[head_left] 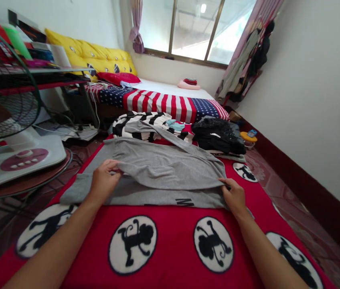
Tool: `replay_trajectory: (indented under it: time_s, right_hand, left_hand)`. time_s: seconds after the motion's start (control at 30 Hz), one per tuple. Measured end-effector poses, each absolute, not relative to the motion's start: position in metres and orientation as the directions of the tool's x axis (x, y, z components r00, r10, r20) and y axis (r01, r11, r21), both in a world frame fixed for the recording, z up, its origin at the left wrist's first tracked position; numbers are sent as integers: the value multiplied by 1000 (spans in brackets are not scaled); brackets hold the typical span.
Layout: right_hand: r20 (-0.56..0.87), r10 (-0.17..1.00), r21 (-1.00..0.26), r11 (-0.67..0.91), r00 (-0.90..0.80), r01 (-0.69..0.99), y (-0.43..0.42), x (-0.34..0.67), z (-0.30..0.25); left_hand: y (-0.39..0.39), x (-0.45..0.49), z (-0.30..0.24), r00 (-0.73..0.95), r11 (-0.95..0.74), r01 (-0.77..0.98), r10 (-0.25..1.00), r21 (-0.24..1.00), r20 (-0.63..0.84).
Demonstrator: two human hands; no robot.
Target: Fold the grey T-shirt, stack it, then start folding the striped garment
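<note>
A grey shirt (164,168) lies spread on a red blanket (170,224) printed with white circles holding black monkey figures. The shirt's upper part is folded down over its lower part, where dark lettering shows. My left hand (105,178) pinches the folded edge on the left side. My right hand (233,194) grips the folded edge at the right corner. Both forearms reach in from the bottom of the view.
Behind the shirt lie a black-and-white striped garment (141,122) and a black garment (218,136). A mattress with a stars-and-stripes cover (160,100) sits further back under a window. A white floor fan (10,152) stands left. A wall runs along the right.
</note>
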State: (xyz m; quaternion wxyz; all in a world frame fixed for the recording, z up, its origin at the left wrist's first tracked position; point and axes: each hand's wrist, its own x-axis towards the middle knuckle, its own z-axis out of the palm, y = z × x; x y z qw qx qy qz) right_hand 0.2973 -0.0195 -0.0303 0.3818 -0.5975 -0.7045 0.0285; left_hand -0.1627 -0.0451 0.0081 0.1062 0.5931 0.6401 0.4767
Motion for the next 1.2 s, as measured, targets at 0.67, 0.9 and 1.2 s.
replay_trajectory:
  time_s: [0.67,0.9,1.2]
  right_hand:
    - [456,837,-433,505,-302,747,-47,269,4]
    - [340,920,-571,365,-193,735,14,192,-16]
    - [391,885,-442,420,-251,792,35,154,-21]
  left_hand:
    - [-65,-246,-4,-312,150,843,919,517,242]
    - [-41,-222,5,-313,257,870,947,420,68]
    - [-56,-218,4,-281,182,915,928,359,246]
